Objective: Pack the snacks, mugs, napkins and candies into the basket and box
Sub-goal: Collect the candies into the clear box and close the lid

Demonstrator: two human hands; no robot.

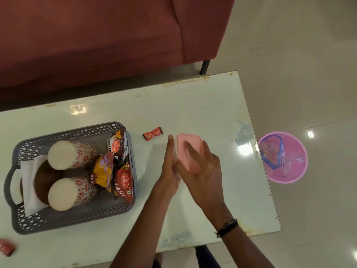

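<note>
At the near-left corner of the surface a red wrapper is seen, partly cut off; what it is cannot be told. Toward the left edge the grey basket is found, already holding two patterned mugs on their sides, white napkins and crinkly snack packets; the mugs are judged heavy and breakable, best taken round the body. Between basket and box one small candy lies loose; it is judged light and slippery, to be pinched by its wrapper. The left hand is laid flat against the left side of the pink box, its grip apart; the right hand is spread on the lid, clamped on nothing; the box is judged light, stiff, prone to sliding.
</note>
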